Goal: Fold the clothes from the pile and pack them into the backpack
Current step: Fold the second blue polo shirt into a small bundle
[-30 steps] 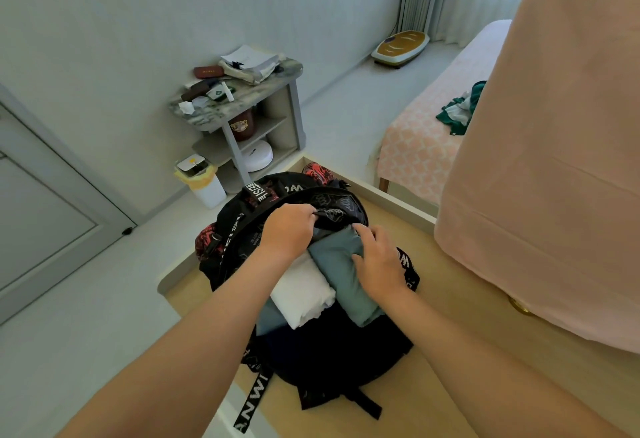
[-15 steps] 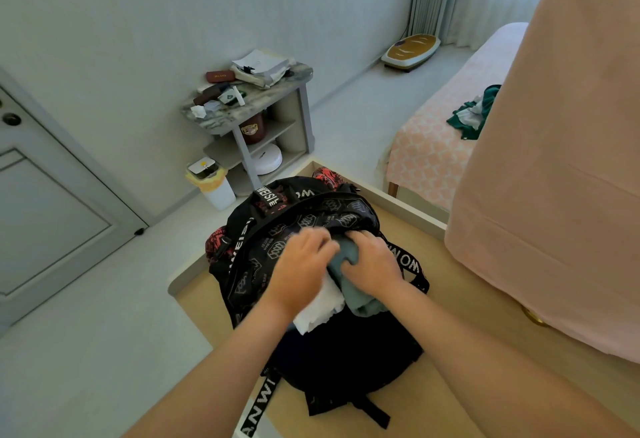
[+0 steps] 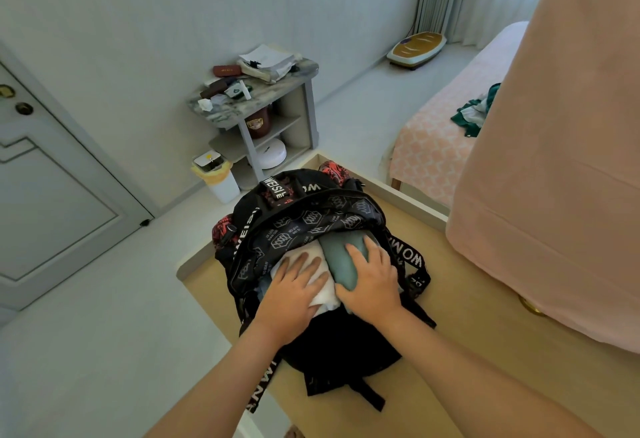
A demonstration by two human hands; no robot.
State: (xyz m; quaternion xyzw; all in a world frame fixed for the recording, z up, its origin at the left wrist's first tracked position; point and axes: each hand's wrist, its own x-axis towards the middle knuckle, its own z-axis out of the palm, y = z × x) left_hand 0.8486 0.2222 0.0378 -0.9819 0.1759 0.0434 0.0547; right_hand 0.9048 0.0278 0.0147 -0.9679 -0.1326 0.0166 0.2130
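Observation:
A black backpack (image 3: 304, 215) with white lettering and red patches lies open on the wooden table (image 3: 460, 340). Folded clothes fill its mouth: a white garment (image 3: 320, 290) on the left and a grey-green garment (image 3: 341, 255) on the right. My left hand (image 3: 294, 290) lies flat on the white garment, fingers spread. My right hand (image 3: 372, 276) presses flat on the grey-green garment beside it. Neither hand grips anything. A green and white heap of clothes (image 3: 476, 113) rests on the bed at the right.
A large pink cloth (image 3: 554, 160) hangs over the table's right side. The bed (image 3: 440, 125) with a pink patterned cover stands beyond it. A cluttered grey shelf unit (image 3: 263, 105) and a small white bin (image 3: 218, 177) stand by the wall, a door (image 3: 45, 195) at left.
Both hands have stopped pulling at the backpack's flap and clothes and now press flat on the garments, which sit deeper in the bag. The flap has dropped back further over them.

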